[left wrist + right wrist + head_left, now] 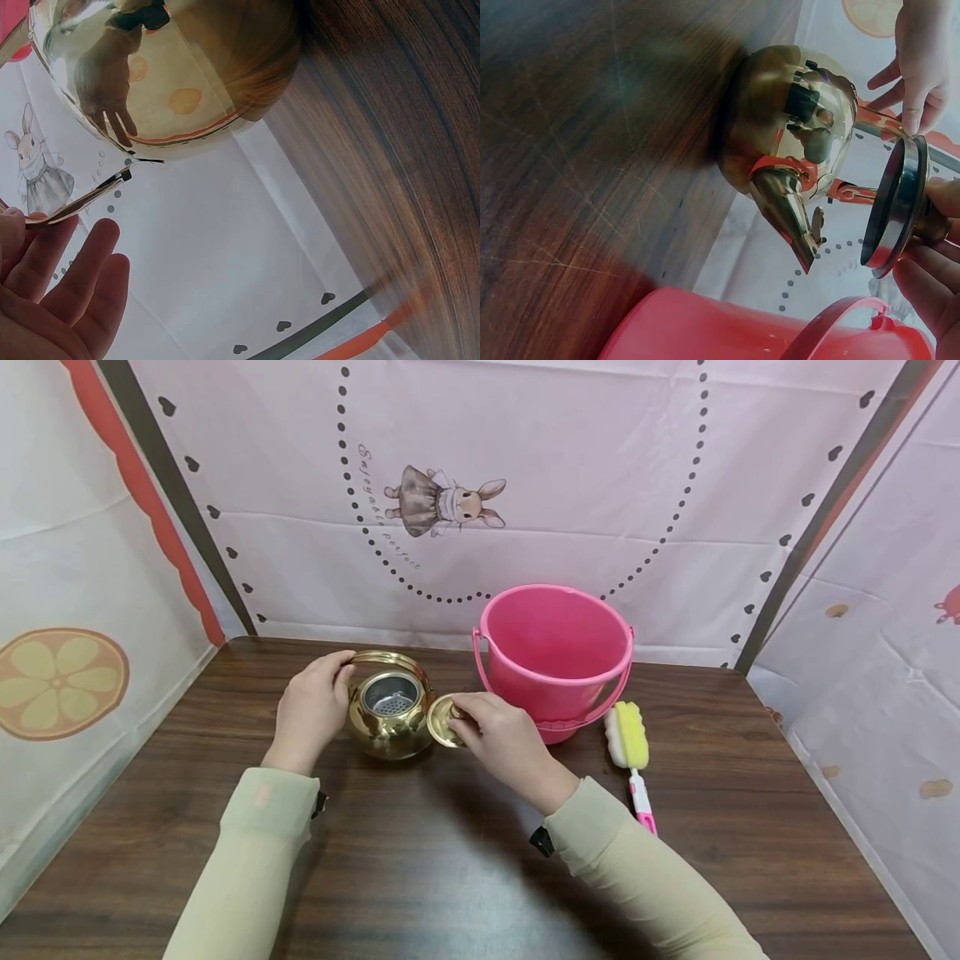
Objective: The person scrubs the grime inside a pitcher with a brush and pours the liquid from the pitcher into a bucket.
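Note:
A shiny gold teakettle (386,737) stands on the table with its top open. A metal strainer (393,703) with small holes shows inside the opening. My left hand (306,710) pinches the kettle's arched handle (88,199) on its left side, between thumb and fingers. Just right of the kettle, my right hand (504,739) pinches the round lid (442,731) by its knob. In the right wrist view the lid (897,206) is tilted on edge, apart from the kettle's mouth, and the spout (784,217) points toward the bucket.
A pink bucket (551,693) with its handle hanging down stands behind and right of my right hand. To its right lies a sponge brush (630,737) with a white and pink handle. Printed cloth walls (570,460) enclose the brown wooden table (420,877).

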`<state>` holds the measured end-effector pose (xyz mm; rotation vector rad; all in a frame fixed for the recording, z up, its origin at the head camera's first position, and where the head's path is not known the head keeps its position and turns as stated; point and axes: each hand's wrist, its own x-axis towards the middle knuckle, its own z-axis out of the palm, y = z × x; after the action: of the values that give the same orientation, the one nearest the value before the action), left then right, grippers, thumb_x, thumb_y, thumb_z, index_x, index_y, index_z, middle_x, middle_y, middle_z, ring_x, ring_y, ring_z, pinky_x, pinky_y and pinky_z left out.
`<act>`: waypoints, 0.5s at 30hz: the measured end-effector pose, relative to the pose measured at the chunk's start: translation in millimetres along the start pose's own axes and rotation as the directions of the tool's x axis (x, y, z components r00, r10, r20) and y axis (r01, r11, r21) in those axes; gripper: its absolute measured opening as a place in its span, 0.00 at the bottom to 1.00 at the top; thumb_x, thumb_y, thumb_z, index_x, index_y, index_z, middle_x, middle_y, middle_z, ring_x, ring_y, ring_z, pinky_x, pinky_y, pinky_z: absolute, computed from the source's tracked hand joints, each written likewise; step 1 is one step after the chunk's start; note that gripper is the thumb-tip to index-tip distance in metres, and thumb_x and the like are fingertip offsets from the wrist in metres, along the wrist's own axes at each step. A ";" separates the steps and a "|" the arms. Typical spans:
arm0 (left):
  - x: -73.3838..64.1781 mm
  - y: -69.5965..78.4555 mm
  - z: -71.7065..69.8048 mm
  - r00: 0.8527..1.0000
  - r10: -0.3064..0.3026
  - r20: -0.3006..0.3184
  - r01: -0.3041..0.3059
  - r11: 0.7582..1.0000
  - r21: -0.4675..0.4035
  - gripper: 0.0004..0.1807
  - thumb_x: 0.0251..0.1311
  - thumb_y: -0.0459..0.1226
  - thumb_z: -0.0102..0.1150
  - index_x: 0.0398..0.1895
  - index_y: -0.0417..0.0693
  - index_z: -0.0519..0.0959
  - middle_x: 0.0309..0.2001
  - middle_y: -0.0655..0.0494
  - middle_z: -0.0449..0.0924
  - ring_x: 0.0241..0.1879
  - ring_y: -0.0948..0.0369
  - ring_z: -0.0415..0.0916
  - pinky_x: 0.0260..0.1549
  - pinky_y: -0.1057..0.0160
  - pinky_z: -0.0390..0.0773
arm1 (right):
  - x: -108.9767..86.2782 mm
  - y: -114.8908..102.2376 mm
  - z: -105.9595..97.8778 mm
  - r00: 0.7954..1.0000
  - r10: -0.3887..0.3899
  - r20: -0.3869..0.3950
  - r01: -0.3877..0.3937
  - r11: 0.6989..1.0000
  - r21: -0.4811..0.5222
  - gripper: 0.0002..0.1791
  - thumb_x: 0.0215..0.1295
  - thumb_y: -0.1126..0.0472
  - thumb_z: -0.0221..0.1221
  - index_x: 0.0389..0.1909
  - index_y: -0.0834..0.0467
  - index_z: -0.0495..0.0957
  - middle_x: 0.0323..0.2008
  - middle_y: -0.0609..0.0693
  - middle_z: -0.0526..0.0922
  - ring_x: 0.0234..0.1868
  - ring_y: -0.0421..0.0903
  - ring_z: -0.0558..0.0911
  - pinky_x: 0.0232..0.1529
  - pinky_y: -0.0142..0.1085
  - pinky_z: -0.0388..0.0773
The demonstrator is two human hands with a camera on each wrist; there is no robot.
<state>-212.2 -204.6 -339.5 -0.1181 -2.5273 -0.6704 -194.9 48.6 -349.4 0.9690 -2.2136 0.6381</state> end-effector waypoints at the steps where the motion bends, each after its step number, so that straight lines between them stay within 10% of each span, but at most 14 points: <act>1: 0.0 0.2 -0.2 1.000 -0.001 0.002 0.001 1.000 0.000 0.17 0.71 0.38 0.45 0.56 0.40 0.75 0.55 0.39 0.76 0.53 0.40 0.74 0.49 0.40 0.73 | -0.7 0.3 -0.7 1.000 0.001 0.003 -0.001 1.000 -0.001 0.17 0.56 0.60 0.67 0.47 0.60 0.81 0.43 0.52 0.85 0.45 0.43 0.84 0.47 0.34 0.81; 15: 0.5 -1.9 0.6 1.000 -0.003 0.006 0.003 1.000 0.004 0.17 0.71 0.38 0.44 0.57 0.41 0.74 0.56 0.38 0.76 0.53 0.39 0.74 0.47 0.38 0.73 | -11.9 6.9 -7.5 0.998 0.040 0.047 -0.040 0.999 0.005 0.16 0.55 0.61 0.67 0.45 0.61 0.81 0.42 0.52 0.85 0.44 0.44 0.83 0.47 0.35 0.81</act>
<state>-213.4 -206.0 -340.5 -0.1153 -2.5345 -0.6666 -191.3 63.2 -353.9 0.9542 -2.2782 0.6469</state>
